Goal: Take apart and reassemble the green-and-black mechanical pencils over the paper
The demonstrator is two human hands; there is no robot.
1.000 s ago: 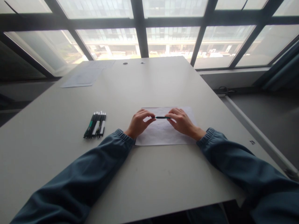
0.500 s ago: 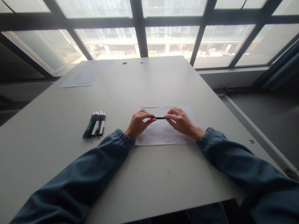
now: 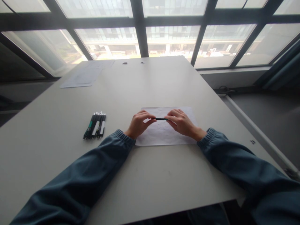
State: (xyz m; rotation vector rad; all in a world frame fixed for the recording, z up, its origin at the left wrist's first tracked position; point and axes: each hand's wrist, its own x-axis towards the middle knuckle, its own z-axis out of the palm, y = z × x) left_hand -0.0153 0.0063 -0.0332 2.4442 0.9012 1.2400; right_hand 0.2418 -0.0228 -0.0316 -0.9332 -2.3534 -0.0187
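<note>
Dark plastic, with a hint of green along the barrel: that is the pen (image 3: 161,118), held level just above a white sheet of paper (image 3: 164,134) between the person's two hands. The left hand (image 3: 138,124) pinches one end with thumb and fingertips; the right hand (image 3: 181,122) pinches the other end the same way, the remaining fingers curled loosely. Only a short stretch of the barrel shows between them, so I cannot tell which end carries the tip or whether a cap is involved.

A pen like this looks light and stiff, so it should need hardly any force to lift. The smooth, round barrel is likely to roll or slip under a loose pinch, so a hold at both ends, or around the middle of the barrel, seems the surest. I would judge the clip and the tip to be the parts most easily bent or damaged.

The paper lies flat on the pale grey bench (image 3: 150,175), near the person. Well apart to the left, a row of pens (image 3: 95,125) lies side by side, black, green and white. At the far left corner rest more sheets (image 3: 81,76), below the big windows (image 3: 168,43). Blue-grey sleeves (image 3: 234,162) cover both forearms.
</note>
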